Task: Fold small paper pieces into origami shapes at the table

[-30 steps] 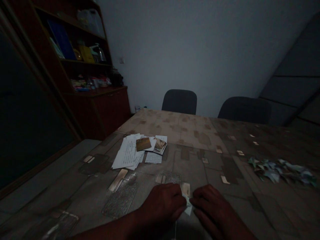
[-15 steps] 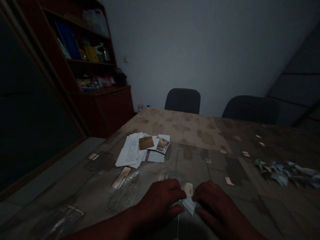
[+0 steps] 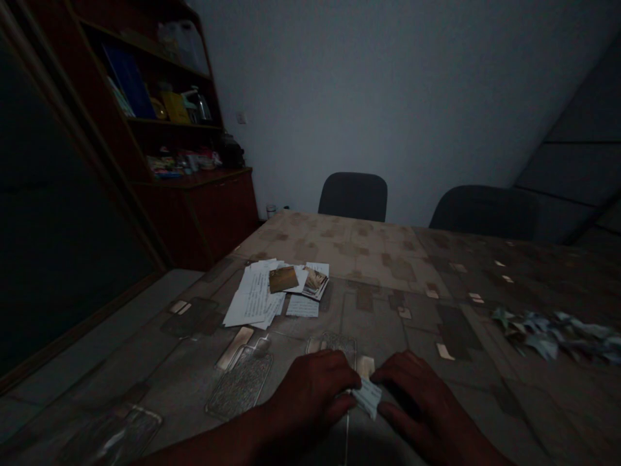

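A small piece of folded printed paper (image 3: 367, 396) is between my two hands, low in the view and right of centre. My left hand (image 3: 317, 388) pinches its left side between thumb and fingers. On its right side, my right hand (image 3: 418, 398) has curled fingers and the thumb at the paper's edge. Farther off, to the left, lie flat printed sheets (image 3: 252, 298), with a brown picture card (image 3: 283, 279) and other pictured pieces on top. At the right, several folded paper pieces (image 3: 548, 333) form a loose heap.
The patterned cloth covers the table (image 3: 334, 239). Two dark chairs (image 3: 353, 196) stand behind its far edge. A red-brown cabinet (image 3: 213, 210) with shelves of goods is at the left, before a pale wall.
The small paper has shifted and turned slightly between my fingers, and its shape looks a little different. Both hands stay almost in the same place.
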A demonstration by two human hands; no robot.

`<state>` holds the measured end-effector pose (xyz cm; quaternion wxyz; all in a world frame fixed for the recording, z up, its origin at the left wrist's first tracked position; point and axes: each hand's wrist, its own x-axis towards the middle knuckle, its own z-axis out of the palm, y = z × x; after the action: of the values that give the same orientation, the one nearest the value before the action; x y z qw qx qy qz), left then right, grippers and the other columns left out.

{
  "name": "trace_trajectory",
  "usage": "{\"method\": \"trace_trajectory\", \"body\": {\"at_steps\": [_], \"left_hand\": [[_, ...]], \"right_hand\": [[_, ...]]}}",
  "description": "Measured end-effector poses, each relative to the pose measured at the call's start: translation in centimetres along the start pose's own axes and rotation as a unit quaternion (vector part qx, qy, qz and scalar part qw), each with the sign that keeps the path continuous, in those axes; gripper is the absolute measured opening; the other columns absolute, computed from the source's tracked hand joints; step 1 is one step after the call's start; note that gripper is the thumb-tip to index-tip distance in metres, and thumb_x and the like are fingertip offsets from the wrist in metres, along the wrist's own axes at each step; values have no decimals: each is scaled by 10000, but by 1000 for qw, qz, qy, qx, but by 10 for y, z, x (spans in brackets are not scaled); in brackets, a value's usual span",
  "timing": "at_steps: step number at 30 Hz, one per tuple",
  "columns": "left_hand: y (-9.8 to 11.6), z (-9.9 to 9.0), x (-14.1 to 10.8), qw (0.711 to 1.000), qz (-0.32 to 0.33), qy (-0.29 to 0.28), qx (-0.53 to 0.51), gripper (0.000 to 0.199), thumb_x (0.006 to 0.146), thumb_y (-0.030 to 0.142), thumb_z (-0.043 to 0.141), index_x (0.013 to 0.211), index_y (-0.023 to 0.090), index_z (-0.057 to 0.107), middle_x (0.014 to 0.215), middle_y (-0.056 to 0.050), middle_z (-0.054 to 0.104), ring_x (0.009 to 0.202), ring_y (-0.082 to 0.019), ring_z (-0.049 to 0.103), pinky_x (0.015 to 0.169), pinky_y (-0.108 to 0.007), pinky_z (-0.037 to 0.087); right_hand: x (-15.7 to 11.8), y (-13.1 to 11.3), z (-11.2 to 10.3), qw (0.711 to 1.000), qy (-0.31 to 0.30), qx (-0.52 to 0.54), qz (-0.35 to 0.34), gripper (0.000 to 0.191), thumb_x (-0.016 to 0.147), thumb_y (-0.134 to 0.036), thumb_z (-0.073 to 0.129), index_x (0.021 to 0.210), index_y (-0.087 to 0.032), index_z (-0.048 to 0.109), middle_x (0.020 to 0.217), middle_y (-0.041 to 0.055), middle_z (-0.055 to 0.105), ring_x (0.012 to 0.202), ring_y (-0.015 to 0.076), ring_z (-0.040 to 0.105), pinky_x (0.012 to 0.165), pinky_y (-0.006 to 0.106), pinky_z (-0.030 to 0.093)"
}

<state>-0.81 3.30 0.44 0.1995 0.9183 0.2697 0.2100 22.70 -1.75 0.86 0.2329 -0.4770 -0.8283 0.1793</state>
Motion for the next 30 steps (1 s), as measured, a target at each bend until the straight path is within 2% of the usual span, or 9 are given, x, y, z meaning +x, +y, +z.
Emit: {"method": "trace_trajectory", "body": {"at_steps": [7,11,16,21,25,30], "left_hand": [[-1,2,0,1000,20,12,8,108,878,190,630,959,171,699,867,-52,696,782,-191,628,703,-263,454],[0,2,1,999,12,27,-20,133,901,159,574,900,170,706,823,-49,695,752,-175,624,687,-246,435],[4,-1,3,989,-54,64,-122,138,857,118,586,866,159,717,768,-31,686,709,-151,612,665,-226,410],[11,-5,6,964,-136,80,-214,102,809,170,622,779,134,713,660,-2,622,624,-136,553,599,-217,373],[14,-4,8,932,-200,73,-292,101,770,192,637,739,122,702,605,26,554,593,-121,497,565,-202,354],[15,2,7,907,-231,57,-348,133,777,234,631,762,127,708,616,29,557,599,-118,491,569,-204,358]], "right_hand": [[3,0,2,999,21,-20,-29,158,879,-150,630,1015,-228,617,915,39,669,854,222,604,757,360,480],[3,0,3,999,25,-10,-20,121,904,-138,589,980,-224,627,889,40,667,837,215,610,745,348,486],[2,-3,2,998,40,43,16,144,930,-155,549,1026,-221,633,919,51,677,867,214,636,767,344,506],[4,-9,0,993,44,94,52,144,930,-203,520,942,-206,663,846,48,671,794,204,655,702,311,511],[5,-14,1,988,46,130,64,172,914,-259,530,887,-192,685,794,47,658,727,200,655,648,299,490],[5,-16,4,979,45,176,97,230,915,-324,534,789,-193,674,742,29,659,683,192,631,619,286,459]]}}
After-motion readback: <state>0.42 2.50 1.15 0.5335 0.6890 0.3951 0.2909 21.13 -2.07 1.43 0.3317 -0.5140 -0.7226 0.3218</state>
